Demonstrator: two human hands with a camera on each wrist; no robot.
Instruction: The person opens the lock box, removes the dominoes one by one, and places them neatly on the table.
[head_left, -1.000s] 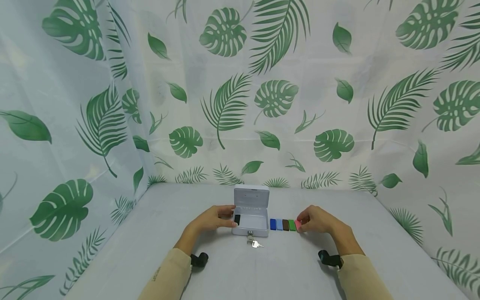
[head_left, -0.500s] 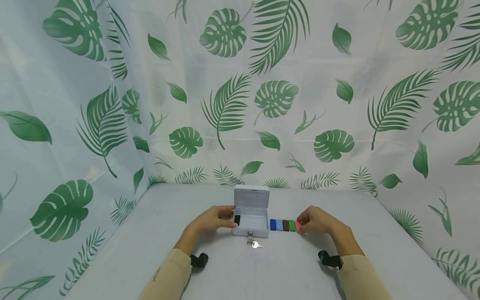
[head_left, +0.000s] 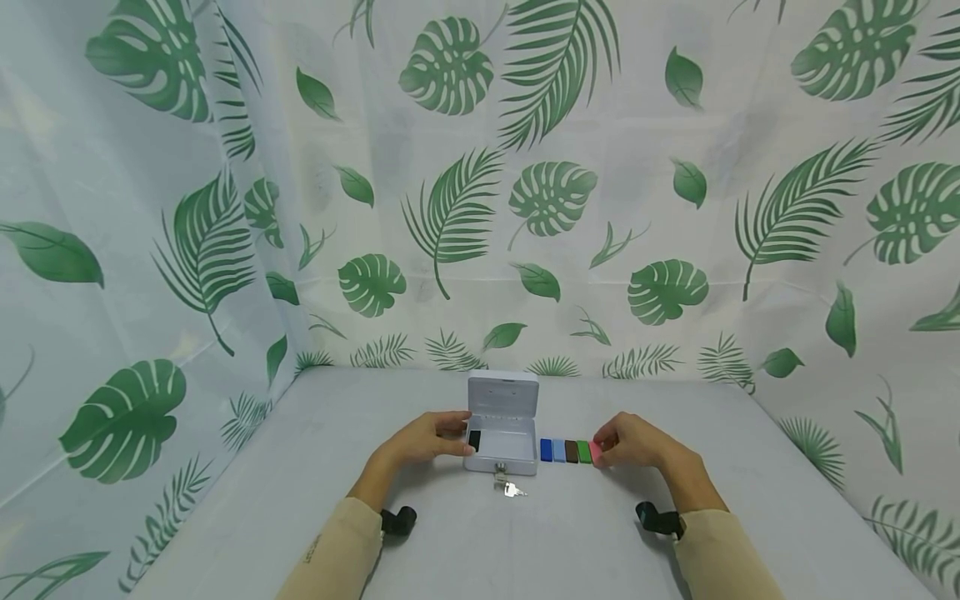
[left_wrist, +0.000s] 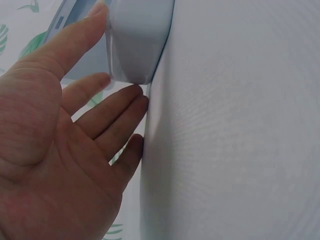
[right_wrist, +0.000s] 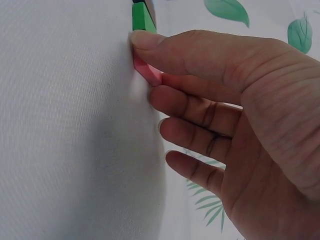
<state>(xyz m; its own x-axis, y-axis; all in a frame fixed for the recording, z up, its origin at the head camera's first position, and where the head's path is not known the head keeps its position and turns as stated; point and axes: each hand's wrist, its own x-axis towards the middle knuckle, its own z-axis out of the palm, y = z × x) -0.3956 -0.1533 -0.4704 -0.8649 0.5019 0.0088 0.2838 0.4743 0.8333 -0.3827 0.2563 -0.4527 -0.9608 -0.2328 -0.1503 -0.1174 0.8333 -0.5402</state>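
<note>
A small white metal cash box (head_left: 501, 465) stands with its lid raised. Inside, against the left wall, lies a black block (head_left: 475, 440). My left hand (head_left: 422, 437) is at the box's left side, fingers extended; in the left wrist view, the thumb (left_wrist: 82, 35) lies at the box's rim. A row of flat rectangular blocks runs right of the box: dark blue (head_left: 546, 449), light blue (head_left: 558, 450), brown (head_left: 572, 451), green (head_left: 583, 451) and pink (head_left: 596, 450). My right hand (head_left: 633, 439) pinches the pink block (right_wrist: 148, 72) between thumb and fingers, beside the green one.
Keys (head_left: 513, 489) hang from the lock (head_left: 500, 477) at the front of the box and reach onto the white tabletop (head_left: 517, 550). A leaf-patterned curtain (head_left: 555, 275) surrounds the table at the back and sides. A black camera mount is on each wrist.
</note>
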